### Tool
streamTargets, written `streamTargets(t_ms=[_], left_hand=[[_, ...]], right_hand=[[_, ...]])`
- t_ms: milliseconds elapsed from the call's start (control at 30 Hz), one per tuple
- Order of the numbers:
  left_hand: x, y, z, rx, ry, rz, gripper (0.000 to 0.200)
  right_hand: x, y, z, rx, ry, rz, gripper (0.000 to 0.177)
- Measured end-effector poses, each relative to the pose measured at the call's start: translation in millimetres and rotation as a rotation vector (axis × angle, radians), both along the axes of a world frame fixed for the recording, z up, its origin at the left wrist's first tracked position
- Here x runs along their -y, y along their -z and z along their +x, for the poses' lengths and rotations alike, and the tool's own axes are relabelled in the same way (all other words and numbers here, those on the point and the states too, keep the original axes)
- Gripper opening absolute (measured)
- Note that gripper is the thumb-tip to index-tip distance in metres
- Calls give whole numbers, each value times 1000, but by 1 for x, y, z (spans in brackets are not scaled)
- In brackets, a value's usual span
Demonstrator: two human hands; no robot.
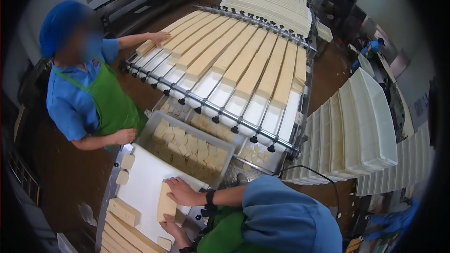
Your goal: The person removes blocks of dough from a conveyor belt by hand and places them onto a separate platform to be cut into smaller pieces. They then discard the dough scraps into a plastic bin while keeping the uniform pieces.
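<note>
At the far left edge of the line a co-worker in a blue hairnet and green apron (89, 93) stands with one hand (159, 36) on a pale block at the conveyor's left side and the other hand (124, 136) by the near-left corner of the tub. Just right of them, on the white plastic cutting board (140, 182), two small pale offcuts (125, 168) sit along its left edge and a row of pale rectangular slabs (123, 212) lies at its near-left corner. Our left hand (171, 228) touches the near end of one flat, cream-coloured slab (166, 204) at the board's near-right edge; we cannot tell whether its fingers curl under. Our right hand (182, 191), a black band at the wrist, lies flat on the slab's far end, fingers apart, pressing rather than gripping. To handle this slab well, we judge, pressure should stay even and light, since the material looks soft enough to crack, and it should stay flat and square to the board's edge. Beyond the board's far edge stands a grey rectangular metal tub (194, 128) filled with small cream cubes (187, 145). Behind it, long cream strips (243, 61) lie side by side on a conveyor with metal rods. At the right, stacked white plastic trays (365, 122) stand well apart from our hands.
</note>
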State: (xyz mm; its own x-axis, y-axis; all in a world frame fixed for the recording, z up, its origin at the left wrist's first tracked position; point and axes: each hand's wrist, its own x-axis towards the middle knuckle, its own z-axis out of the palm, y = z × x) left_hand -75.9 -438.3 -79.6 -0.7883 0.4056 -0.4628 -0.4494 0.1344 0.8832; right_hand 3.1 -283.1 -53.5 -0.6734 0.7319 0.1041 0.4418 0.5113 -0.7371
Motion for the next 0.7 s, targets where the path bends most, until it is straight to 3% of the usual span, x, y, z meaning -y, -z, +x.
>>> streamTargets(t_ms=[133,200,300,333,367,400,467,500,533,633,700], left_hand=[[-51,-19,43,-326,198,98,41],[-95,-56,77,-412,420,56,44],[-166,-98,148,-636,787,187,54],[-187,-99,171,-762,917,205,60],[-206,-98,203,-582,975,291,65],[-221,-95,237,-398,1024,373,71],[-246,-84,303,-400,1143,454,76],[-253,-74,334,-418,1179,425,76],[-257,-68,363,-434,1215,393,75],[-268,-74,430,-98,1171,384,69],[-280,-84,447,19,1256,217,64]], right_hand=[[-32,-34,80,-243,250,65,53],[-58,-44,136,-309,432,149,53],[-104,-54,235,-349,732,317,43],[-116,-64,267,-449,822,236,40],[-127,-73,299,-549,907,155,37],[-142,-67,335,-470,975,283,32],[-163,-73,394,-485,1136,239,26],[-179,-56,426,-388,1205,369,24],[-190,-52,453,-372,1188,337,24],[-219,-53,509,-288,1097,230,26],[-237,-57,529,-214,987,160,27]])
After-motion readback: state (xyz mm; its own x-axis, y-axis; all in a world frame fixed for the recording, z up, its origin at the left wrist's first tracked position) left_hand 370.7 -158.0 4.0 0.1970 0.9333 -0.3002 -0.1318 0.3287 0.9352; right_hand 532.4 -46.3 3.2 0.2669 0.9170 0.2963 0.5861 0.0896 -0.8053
